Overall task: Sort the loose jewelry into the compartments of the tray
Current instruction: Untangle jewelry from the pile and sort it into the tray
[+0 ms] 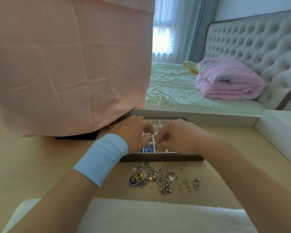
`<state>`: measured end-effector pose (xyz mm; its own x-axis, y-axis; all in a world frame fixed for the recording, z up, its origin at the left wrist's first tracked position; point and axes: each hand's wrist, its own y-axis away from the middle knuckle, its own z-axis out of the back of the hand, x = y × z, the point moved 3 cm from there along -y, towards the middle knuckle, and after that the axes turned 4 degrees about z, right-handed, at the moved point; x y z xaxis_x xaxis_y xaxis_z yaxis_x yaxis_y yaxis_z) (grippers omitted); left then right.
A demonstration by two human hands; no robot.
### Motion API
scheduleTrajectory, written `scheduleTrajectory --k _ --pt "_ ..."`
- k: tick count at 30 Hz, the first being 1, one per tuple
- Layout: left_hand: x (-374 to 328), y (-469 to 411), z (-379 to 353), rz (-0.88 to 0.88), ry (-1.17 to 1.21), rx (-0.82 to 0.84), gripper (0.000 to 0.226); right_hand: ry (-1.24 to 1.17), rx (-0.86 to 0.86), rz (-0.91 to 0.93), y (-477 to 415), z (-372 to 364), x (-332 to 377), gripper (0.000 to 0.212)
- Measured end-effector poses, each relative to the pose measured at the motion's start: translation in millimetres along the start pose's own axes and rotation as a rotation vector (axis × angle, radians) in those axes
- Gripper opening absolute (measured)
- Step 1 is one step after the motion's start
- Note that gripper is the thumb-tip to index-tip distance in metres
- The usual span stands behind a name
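Desk (40, 157) w/ wood-rimmed tray (161, 159), white dividers; tangled silver-gold jewelry (158, 178) heaped in front of it. My left hand (134, 133) & right hand (176, 138) over tray, fingers (149, 129) curled; can't tell if holding anything.

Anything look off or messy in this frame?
Nothing looks damaged. The heap of loose metal jewelry lies tangled on the pale wooden tabletop in front of the dark-framed compartment tray, chains intertwined, with a few small pieces strewn to its right. It is likely just the unsorted pile, not a spill.
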<state>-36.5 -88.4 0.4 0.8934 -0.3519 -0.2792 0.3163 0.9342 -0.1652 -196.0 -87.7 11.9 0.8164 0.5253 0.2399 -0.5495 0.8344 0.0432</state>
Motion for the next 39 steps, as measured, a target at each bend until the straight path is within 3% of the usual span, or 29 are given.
scheduleTrajectory --k 7,21,26,30,39 --pt "-32 42 -16 -0.095 0.054 0.020 0.007 -0.069 0.115 -0.021 44 -6 -4 0.014" --pt "-32 60 -42 -0.263 0.065 -0.070 0.012 -0.051 0.152 0.029 56 -29 -1 0.018" --pt "-31 60 -45 -0.246 0.117 -0.090 0.008 -0.280 0.113 0.030 57 -26 -8 0.008" --pt "-28 60 -44 -0.129 0.343 -0.098 0.014 -0.509 0.041 -0.022 58 -22 -15 0.008" --pt "-29 60 -44 -0.044 0.666 -0.122 0.023 -0.864 0.060 -0.142 59 -22 -19 0.021"
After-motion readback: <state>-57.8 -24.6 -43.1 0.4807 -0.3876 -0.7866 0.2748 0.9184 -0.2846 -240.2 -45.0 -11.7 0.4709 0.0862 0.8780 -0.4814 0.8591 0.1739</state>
